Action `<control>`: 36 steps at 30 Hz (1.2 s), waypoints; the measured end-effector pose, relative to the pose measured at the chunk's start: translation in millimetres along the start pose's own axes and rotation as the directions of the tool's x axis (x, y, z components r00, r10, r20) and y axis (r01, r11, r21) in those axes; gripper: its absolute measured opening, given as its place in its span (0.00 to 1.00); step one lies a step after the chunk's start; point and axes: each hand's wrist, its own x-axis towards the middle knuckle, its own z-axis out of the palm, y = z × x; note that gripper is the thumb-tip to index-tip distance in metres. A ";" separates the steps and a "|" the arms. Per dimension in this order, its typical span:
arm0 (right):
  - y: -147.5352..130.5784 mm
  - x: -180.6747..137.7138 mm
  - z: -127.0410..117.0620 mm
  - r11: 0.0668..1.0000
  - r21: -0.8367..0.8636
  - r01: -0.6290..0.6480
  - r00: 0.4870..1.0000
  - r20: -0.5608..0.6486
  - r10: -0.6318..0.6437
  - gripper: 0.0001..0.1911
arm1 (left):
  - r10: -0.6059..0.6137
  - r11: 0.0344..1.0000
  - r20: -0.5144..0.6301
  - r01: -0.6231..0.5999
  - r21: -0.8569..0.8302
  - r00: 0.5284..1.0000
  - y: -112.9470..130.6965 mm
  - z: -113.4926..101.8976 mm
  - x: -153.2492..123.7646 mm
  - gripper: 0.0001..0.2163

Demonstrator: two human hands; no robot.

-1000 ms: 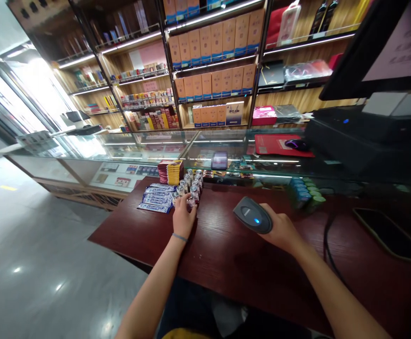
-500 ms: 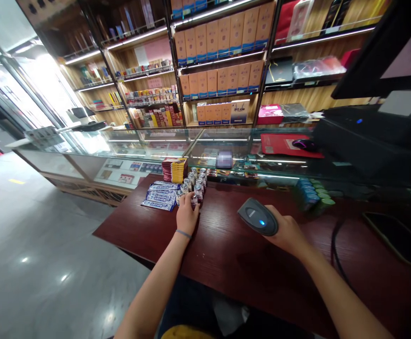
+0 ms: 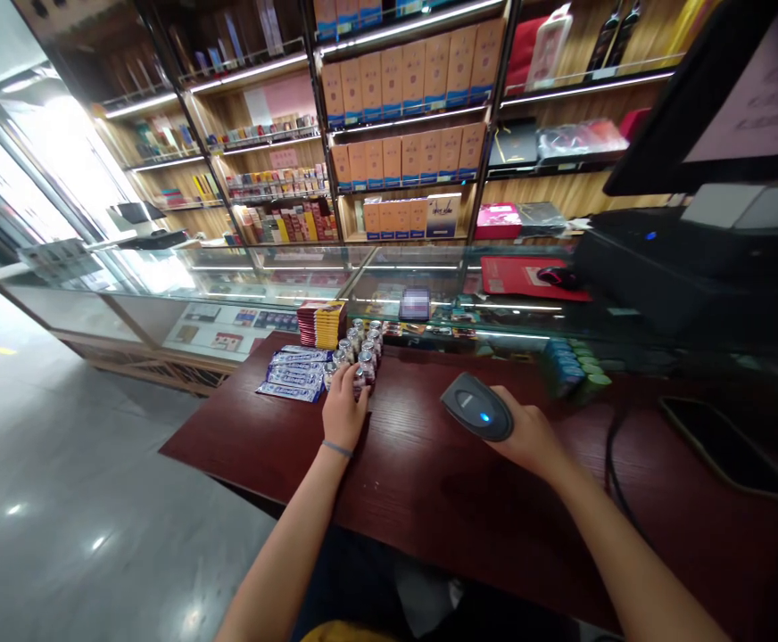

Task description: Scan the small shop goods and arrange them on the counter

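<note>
"The view swung slightly right, but the cans [image 3: 366,358] stayed in rows on the table [image 3: 416,499]."

"And the left hand [image 3: 343,417]?"

"Its fingers still lay over the nearest cans; I couldn't tell whether they gripped one. Blue-and-white packets [image 3: 295,374] lay just left."

"The right hand [image 3: 528,435]?"

"Still closed around the scanner [image 3: 477,407]. Farther off, the mouse's [image 3: 558,278] glow had turned from purple to reddish."

No word comes through clearly! The scanner [image 3: 473,408] carries a tiny mark, too small to read; dark script sweeps across the white-and-navy box [image 3: 442,216], unreadable; lines blur on the screen [image 3: 754,116]; and print on the blue sachets [image 3: 290,383] and orange boxes [image 3: 412,78] defies reading too!
</note>
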 end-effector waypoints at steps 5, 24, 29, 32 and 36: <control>0.0 1.9 -6.3 0.997 0.054 -0.057 0.998 -0.025 0.058 0.21 | 0.082 0.997 -0.121 -0.081 0.017 0.989 3.7 -5.6 1.1 0.18; 72.6 -10.9 -80.7 0.898 0.346 -0.273 0.729 -0.534 0.427 0.28 | 0.303 0.800 0.217 -0.123 -0.587 0.928 167.0 150.4 9.9 0.24; 80.4 -22.4 -102.3 0.853 0.441 -0.279 0.639 -0.577 0.508 0.25 | 0.345 0.740 0.295 -0.065 -0.670 0.891 207.2 205.9 1.6 0.26; 85.3 -30.0 -110.6 0.829 0.486 -0.277 0.583 -0.601 0.547 0.24 | 0.348 0.730 0.329 -0.034 -0.682 0.878 222.9 233.4 -4.0 0.28; 95.1 -40.1 -119.2 0.818 0.491 -0.301 0.525 -0.631 0.571 0.25 | 0.321 0.748 0.341 -0.015 -0.664 0.884 232.9 258.4 -6.0 0.27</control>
